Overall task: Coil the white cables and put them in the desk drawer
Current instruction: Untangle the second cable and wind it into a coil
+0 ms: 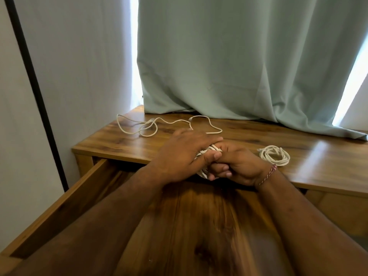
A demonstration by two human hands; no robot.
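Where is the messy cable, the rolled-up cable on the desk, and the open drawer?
Messy cable [148, 127], head view: on its tangled loops at the desk's far left.
Rolled-up cable [274, 157], head view: on the coil's strands, right of the hands.
Open drawer [59, 204], head view: on its left side wall.

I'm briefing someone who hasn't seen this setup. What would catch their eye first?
Both hands, the left hand and right hand, meet at the desk's front edge, gripping a bundle of white cable above the open drawer. A finished coil lies to their right on the desk; a loose cable sprawls behind, near the curtain.
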